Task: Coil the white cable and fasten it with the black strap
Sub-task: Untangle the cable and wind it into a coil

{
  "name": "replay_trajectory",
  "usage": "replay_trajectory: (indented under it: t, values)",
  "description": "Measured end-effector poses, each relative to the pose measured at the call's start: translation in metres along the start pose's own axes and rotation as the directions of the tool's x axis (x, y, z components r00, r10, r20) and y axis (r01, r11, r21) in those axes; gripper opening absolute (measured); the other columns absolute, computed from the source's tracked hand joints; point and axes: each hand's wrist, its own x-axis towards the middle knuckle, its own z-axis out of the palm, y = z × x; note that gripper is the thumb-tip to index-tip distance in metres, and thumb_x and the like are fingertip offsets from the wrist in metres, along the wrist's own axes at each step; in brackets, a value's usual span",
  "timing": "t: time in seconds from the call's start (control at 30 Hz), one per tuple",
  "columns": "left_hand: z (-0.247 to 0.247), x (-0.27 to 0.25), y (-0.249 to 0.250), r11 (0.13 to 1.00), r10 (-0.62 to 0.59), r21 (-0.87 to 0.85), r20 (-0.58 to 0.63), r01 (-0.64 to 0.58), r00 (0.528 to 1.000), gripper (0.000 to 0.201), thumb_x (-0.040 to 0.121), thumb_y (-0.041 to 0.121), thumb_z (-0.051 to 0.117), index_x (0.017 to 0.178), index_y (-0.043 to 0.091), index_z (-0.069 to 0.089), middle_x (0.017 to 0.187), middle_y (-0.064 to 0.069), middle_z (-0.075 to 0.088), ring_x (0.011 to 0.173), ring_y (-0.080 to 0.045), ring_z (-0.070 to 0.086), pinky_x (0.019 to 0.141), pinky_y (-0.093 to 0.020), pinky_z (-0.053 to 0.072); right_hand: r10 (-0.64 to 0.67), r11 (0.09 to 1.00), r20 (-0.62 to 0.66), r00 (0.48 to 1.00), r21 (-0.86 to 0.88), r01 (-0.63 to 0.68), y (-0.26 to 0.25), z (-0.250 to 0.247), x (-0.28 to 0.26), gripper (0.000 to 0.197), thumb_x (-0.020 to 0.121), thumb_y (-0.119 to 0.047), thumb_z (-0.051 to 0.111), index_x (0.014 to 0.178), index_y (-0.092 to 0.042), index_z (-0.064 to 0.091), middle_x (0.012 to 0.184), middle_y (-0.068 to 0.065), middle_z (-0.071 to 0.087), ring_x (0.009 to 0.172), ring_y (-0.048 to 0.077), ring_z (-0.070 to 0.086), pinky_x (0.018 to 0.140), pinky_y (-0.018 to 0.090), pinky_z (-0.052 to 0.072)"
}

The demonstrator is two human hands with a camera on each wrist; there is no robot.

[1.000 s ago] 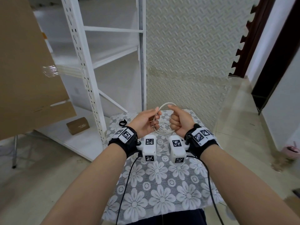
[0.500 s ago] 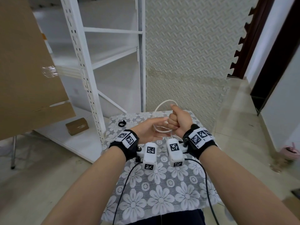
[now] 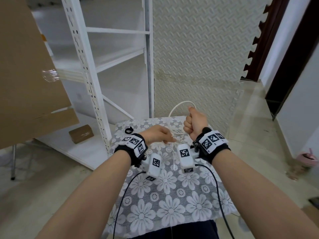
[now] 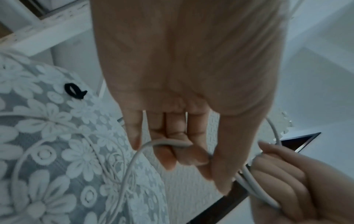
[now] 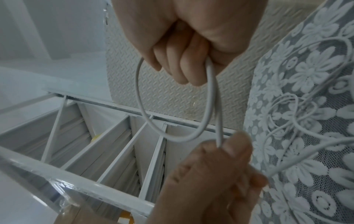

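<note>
Both forearms are bare, no sleeves, and each wrist has a chunky black strap with white blocks printed with black-and-white square marker codes: left wristband [image 3: 132,147], right wristband [image 3: 211,145]. A white boxy camera module hangs off the inside of each, left camera [image 3: 154,165] and right camera [image 3: 185,156], tagged with the same markers. A thin black wire [image 3: 218,192] trails back from each module toward the body, and dark clothing [image 3: 181,230] shows at the near edge.
</note>
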Motion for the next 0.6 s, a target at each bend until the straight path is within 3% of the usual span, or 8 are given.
replay_trajectory:
  t: [0.07,0.13,0.27,0.37,0.4,0.47,0.53,0.6]
  values:
    - [-0.011,0.004,-0.008,0.998,-0.020,0.056,-0.082,0.024,0.996,0.018,0.080,0.016,0.072,0.067,0.016,0.060,0.067,0.005,0.058,0.064,-0.006,0.054,0.059,-0.012,0.041,0.022,1.000,-0.057,0.998,0.011,-0.021,0.001,-0.006,0.002,0.036,0.093,-0.018,0.046,0.063,-0.023,0.027,0.036,-0.007,0.021,0.030,0.008,0.014,0.033,0.015,0.012]
    - [-0.018,0.007,-0.016,0.991,-0.028,0.121,-0.224,0.056,0.974,0.021,0.079,0.018,0.073,0.065,0.020,0.058,0.067,0.006,0.057,0.064,-0.009,0.051,0.058,-0.019,0.039,0.057,0.998,-0.075,0.996,0.008,-0.057,0.002,-0.013,0.005,0.036,0.093,-0.019,0.046,0.063,-0.022,0.026,0.036,-0.007,0.020,0.029,0.008,0.014,0.033,0.014,0.013]
    - [-0.020,0.010,-0.034,0.997,0.005,0.071,-0.509,0.036,0.861,0.021,0.078,0.034,0.074,0.073,0.017,0.062,0.075,0.004,0.062,0.071,-0.013,0.054,0.062,-0.024,0.040,0.127,0.992,-0.055,0.990,-0.010,-0.128,0.009,-0.023,0.007,0.039,0.096,-0.022,0.045,0.061,-0.022,0.027,0.035,-0.008,0.019,0.028,0.007,0.014,0.031,0.013,0.013]
    - [-0.016,0.011,-0.042,0.995,-0.093,-0.032,-0.652,0.095,0.753,0.038,0.075,0.046,0.073,0.067,0.013,0.056,0.068,0.001,0.056,0.064,-0.014,0.051,0.064,-0.028,0.040,0.178,0.984,-0.023,0.984,-0.019,-0.178,0.016,-0.025,0.006,0.041,0.096,-0.022,0.046,0.060,-0.022,0.026,0.035,-0.008,0.018,0.028,0.008,0.014,0.031,0.013,0.012]
    - [-0.014,0.011,-0.042,0.987,-0.161,-0.100,-0.643,0.127,0.749,0.042,0.076,0.047,0.072,0.061,0.014,0.050,0.062,-0.001,0.054,0.057,-0.015,0.049,0.062,-0.029,0.043,0.194,0.981,-0.009,0.981,-0.022,-0.194,0.018,-0.024,0.005,0.042,0.096,-0.022,0.046,0.060,-0.022,0.025,0.035,-0.008,0.018,0.028,0.008,0.014,0.031,0.013,0.012]
    - [-0.008,0.010,-0.039,0.913,-0.337,-0.380,-0.500,0.147,0.798,0.042,0.084,0.042,0.066,0.060,0.010,0.051,0.059,-0.009,0.058,0.050,-0.020,0.055,0.066,-0.035,0.055,0.218,0.976,0.027,0.976,-0.038,-0.217,0.022,-0.021,0.001,0.044,0.096,-0.022,0.047,0.059,-0.023,0.023,0.035,-0.008,0.018,0.028,0.007,0.014,0.032,0.013,0.011]
    - [-0.001,0.007,-0.035,0.719,-0.410,-0.685,-0.280,0.118,0.868,0.040,0.093,0.032,0.055,0.070,0.000,0.057,0.069,-0.017,0.065,0.059,-0.023,0.065,0.066,-0.034,0.058,0.225,0.973,0.054,0.973,-0.058,-0.222,0.025,-0.018,-0.002,0.045,0.096,-0.021,0.047,0.058,-0.023,0.021,0.034,-0.008,0.017,0.028,0.007,0.013,0.033,0.012,0.010]
    - [0.003,0.004,-0.029,0.461,-0.386,-0.886,-0.143,0.056,0.911,0.033,0.099,0.016,0.043,0.081,-0.005,0.060,0.087,-0.023,0.068,0.080,-0.030,0.067,0.076,-0.036,0.057,0.227,0.972,0.071,0.971,-0.078,-0.222,0.028,-0.017,-0.003,0.046,0.095,-0.021,0.048,0.058,-0.023,0.021,0.034,-0.009,0.017,0.028,0.006,0.013,0.033,0.011,0.010]
